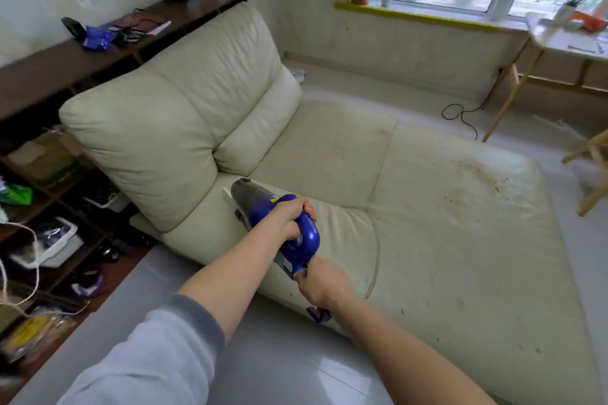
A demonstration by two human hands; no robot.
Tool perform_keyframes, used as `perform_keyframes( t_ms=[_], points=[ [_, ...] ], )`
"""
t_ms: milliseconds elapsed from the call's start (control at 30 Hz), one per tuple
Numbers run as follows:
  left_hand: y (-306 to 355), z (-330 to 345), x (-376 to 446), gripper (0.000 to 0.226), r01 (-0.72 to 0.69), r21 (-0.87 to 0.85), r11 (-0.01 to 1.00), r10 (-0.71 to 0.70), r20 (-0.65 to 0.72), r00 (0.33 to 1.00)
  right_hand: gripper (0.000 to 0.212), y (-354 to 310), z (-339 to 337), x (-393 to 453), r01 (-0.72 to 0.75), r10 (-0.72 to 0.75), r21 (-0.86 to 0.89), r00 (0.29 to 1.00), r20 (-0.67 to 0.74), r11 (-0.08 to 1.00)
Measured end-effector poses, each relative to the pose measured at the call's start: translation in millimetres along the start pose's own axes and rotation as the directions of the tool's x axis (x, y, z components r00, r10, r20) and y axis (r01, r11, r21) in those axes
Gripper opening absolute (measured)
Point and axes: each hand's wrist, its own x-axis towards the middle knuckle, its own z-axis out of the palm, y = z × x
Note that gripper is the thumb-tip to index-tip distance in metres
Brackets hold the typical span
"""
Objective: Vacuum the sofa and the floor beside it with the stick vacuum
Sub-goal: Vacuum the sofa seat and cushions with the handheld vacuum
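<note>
A blue and grey hand vacuum [263, 207] points its nozzle into the crease between the seat and the back cushion of the cream leather sofa [427, 240]. My left hand [292, 217] grips the blue handle from above. My right hand [319, 283] holds the rear end of the vacuum body, near a blue strap hanging below it. Brown crumbs and dirt [477, 181] are scattered over the right part of the seat. The grey tiled floor [279, 365] lies in front of the sofa.
A dark wooden shelf unit [49, 76] with clutter stands left of and behind the sofa. A black cable [460, 115] lies on the floor at the back right, near a light wooden table [559, 46] and a chair leg [589, 171].
</note>
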Motion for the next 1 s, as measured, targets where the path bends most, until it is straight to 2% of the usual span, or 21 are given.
perform_keyframes(
  t_ms=[133,367,500,833,1000],
  points=[
    [-10,20,1,0.037,-0.015,0.038,0.999,0.014,0.026,1.0,0.016,17,-11,-4,-0.007,0.007,-0.017,1.0,-0.021,1.0],
    [-39,64,-6,0.036,0.028,0.005,1.0,-0.028,0.05,0.998,0.016,53,-35,-31,-0.05,0.05,0.01,0.999,-0.007,0.999],
    [-67,94,-16,0.038,0.049,0.056,0.997,-0.051,0.041,0.998,0.014,82,-44,-56,-0.082,0.082,0.045,0.997,0.001,0.996],
    [-143,157,-47,0.04,-0.008,0.26,0.965,-0.006,0.052,0.999,0.015,151,-58,-125,-0.144,0.147,0.098,0.989,-0.026,0.985],
    [-176,185,-66,0.039,0.026,0.251,0.968,-0.045,0.07,0.997,0.012,183,-65,-157,-0.165,0.168,0.105,0.986,-0.023,0.981]
  ],
)
